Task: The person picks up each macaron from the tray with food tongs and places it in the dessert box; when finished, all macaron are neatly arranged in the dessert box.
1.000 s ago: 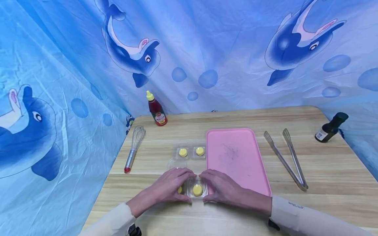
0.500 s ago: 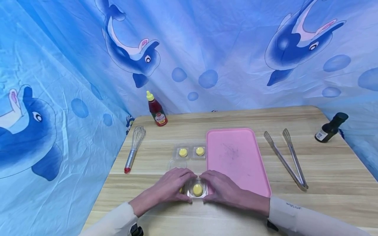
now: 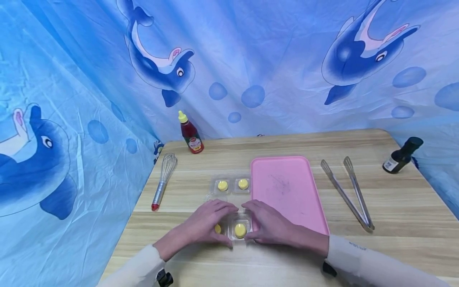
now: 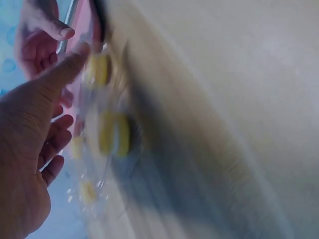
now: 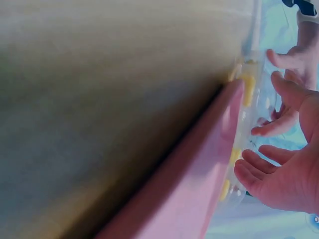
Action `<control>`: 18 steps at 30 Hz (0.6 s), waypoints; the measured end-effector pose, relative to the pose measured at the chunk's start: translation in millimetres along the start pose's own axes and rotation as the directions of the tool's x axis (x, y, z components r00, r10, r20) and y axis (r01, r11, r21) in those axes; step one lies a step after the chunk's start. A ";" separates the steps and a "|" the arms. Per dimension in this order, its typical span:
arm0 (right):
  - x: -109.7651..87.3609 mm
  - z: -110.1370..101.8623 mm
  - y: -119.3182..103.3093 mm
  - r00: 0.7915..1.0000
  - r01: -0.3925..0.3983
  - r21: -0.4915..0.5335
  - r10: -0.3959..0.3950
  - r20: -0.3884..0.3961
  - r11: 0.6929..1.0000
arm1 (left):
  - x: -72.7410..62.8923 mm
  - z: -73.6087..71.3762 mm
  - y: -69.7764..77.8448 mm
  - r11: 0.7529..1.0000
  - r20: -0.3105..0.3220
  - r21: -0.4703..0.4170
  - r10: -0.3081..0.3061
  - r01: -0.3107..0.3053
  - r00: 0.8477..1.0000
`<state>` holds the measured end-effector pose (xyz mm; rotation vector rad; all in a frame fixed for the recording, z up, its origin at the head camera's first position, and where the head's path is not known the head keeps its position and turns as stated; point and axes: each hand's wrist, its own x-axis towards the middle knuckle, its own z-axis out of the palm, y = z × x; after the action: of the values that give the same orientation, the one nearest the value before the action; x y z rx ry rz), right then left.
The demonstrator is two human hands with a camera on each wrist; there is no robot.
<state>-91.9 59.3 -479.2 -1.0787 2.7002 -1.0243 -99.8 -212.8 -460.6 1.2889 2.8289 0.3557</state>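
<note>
Yellow macarons lie in clear plastic compartments left of the pink tray (image 3: 287, 191). In the head view, one near macaron (image 3: 240, 230) shows between the hands; another (image 3: 217, 229) is partly hidden behind the left hand (image 3: 202, 225). Two more, a far macaron (image 3: 222, 185) and its neighbour (image 3: 243, 183), sit behind. The right hand (image 3: 272, 225) is over the tray's near-left edge, beside the clear plastic (image 3: 241, 217). Both hands hold nothing, thumbs apart from fingers. The left wrist view shows a blurred macaron (image 4: 114, 133) with pale filling, beyond the left hand's fingers.
On the wooden table (image 3: 222, 159) a whisk (image 3: 164, 179) lies at left, and a red sauce bottle (image 3: 191, 135) stands at the back. Metal tongs (image 3: 353, 195) rest right of the tray. A dark bottle (image 3: 399, 157) stands near the right edge.
The hands have let go of the clear plastic and risen slightly, with their fingertips a little further apart. More of the near-left macaron shows. The tray and tools have not moved.
</note>
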 end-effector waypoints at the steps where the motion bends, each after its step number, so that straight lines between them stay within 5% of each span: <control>1: 2.0 -1.8 0.0 1.000 0.002 0.007 -0.002 -0.008 1.000 | -0.7 -3.1 -2.5 1.000 -0.010 -0.026 -0.016 0.016 1.000; 5: 13.5 -6.4 1.8 0.999 0.011 0.043 -0.010 -0.030 0.999 | -5.1 -16.1 -17.9 0.986 -0.068 -0.110 -0.136 0.128 0.988; 11: 37.4 -5.1 3.8 0.999 -0.014 0.143 0.018 -0.026 0.990 | -18.4 -25.0 -50.1 0.938 -0.129 -0.187 -0.319 0.293 0.939; 18: 61.4 6.9 5.2 0.999 -0.034 0.164 0.038 -0.018 0.986 | -33.1 -20.3 -74.8 0.884 -0.107 -0.281 -0.416 0.374 0.903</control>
<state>-139.3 19.5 -476.6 -0.9923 2.5865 -1.2331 -135.7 -289.0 -459.4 0.6360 2.9533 0.8073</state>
